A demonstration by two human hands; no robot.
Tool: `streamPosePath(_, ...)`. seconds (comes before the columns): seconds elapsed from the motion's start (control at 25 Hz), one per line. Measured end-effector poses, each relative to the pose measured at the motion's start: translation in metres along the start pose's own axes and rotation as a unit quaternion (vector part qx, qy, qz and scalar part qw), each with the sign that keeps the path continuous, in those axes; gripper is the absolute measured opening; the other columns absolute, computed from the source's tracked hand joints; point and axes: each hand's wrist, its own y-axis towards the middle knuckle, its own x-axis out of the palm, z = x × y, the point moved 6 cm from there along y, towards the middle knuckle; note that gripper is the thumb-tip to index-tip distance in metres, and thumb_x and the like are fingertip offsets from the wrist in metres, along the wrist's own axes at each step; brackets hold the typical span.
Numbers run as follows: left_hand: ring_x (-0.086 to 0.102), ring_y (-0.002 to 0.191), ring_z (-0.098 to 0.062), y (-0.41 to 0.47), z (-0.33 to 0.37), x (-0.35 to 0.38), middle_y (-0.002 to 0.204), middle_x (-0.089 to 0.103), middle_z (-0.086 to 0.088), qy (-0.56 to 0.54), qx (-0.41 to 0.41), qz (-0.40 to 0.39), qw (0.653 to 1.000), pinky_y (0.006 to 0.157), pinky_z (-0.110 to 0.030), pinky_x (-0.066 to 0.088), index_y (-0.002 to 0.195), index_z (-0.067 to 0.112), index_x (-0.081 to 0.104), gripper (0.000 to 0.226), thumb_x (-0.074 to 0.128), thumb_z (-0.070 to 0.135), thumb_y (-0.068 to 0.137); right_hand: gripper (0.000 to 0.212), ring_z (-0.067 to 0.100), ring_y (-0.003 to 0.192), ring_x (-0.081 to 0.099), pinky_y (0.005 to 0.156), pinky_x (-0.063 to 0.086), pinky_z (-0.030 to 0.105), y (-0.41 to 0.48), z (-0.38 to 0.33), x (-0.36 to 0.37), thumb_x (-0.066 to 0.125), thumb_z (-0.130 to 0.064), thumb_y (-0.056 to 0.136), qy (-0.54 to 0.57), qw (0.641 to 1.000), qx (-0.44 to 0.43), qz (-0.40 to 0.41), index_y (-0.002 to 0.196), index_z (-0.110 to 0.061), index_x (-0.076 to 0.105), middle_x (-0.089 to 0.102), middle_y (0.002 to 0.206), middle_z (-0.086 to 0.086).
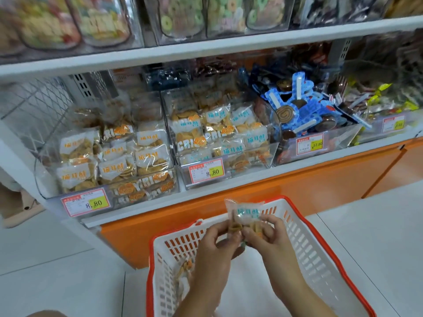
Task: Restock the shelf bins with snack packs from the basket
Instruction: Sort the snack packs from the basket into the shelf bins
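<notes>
Over the white basket with a red rim (304, 243), both my hands hold one clear snack pack (246, 213) with teal lettering. My left hand (217, 243) pinches its lower left edge and my right hand (263, 234) pinches its lower right. Another pack (185, 266) lies in the basket's left corner, partly hidden by my left arm. Straight ahead on the lower shelf stand two clear bins: the left bin (109, 156) holds orange-lettered packs, the middle bin (219, 138) holds teal-lettered packs like the one I hold.
A third bin (306, 115) to the right holds blue-wrapped round biscuits, and a further bin (389, 110) holds mixed sweets. Price tags hang on the bin fronts. An upper shelf (206, 49) carries candy bins. Below runs an orange cabinet front (297, 191), on white floor tiles.
</notes>
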Motion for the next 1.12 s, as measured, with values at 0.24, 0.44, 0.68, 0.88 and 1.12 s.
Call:
streamPosePath(0.24,0.049,0.112,0.013,0.020,0.172,-0.026,0.131,0.048,0.025,0.378,0.333,0.099,0.858,0.092,-0.010,0.041,0.133,0.040,0.049,0.037,0.051,0.041,0.096,0.044,0.005,0.076,0.065,0.067,0.047,0.019,0.047,-0.174,0.030,0.074,-0.020,0.083,-0.137,0.964,-0.227,0.028,0.118,-0.028,0.049,0.067,0.088,-0.005)
streamPosePath(0.44,0.017,0.147,-0.009,0.081,0.199,-0.066,0.162,0.014,0.011,0.553,0.304,0.139,0.764,0.119,-0.033,0.013,0.155,0.029,0.010,0.063,0.034,0.047,0.100,0.058,0.024,0.089,0.055,0.078,0.048,0.040,0.128,-0.254,0.077,0.068,-0.033,0.088,-0.379,0.856,-0.337,0.100,0.138,-0.025,0.038,0.057,0.101,0.001)
streamPosePath(0.68,0.020,0.147,-0.007,0.097,0.191,-0.066,0.161,0.018,0.009,0.551,0.318,0.143,0.758,0.119,-0.036,0.016,0.156,0.025,0.004,0.064,0.021,0.048,0.099,0.053,0.040,0.110,0.055,0.086,0.046,0.040,0.217,-0.249,0.121,0.055,-0.033,0.096,-0.680,0.666,-0.298,0.078,0.143,-0.014,0.041,0.063,0.117,0.021)
streamPosePath(0.88,0.017,0.146,-0.002,0.097,0.190,-0.066,0.160,0.014,0.014,0.563,0.326,0.143,0.746,0.111,-0.027,0.003,0.156,0.027,0.001,0.071,0.005,0.056,0.091,0.060,0.040,0.127,0.036,0.098,0.040,0.041,0.237,-0.254,0.128,0.054,-0.040,0.095,-0.763,0.568,-0.304,0.061,0.149,-0.026,0.032,0.034,0.144,0.020)
streamPosePath(1.12,0.016,0.146,-0.003,0.098,0.189,-0.065,0.161,0.014,0.012,0.570,0.322,0.140,0.743,0.109,-0.025,0.004,0.156,0.026,0.001,0.075,-0.002,0.057,0.087,0.041,0.032,0.111,0.058,0.090,0.048,0.034,0.240,-0.230,0.141,0.044,0.004,0.091,-0.812,0.527,-0.251,-0.010,0.130,-0.004,0.055,0.058,0.125,0.018)
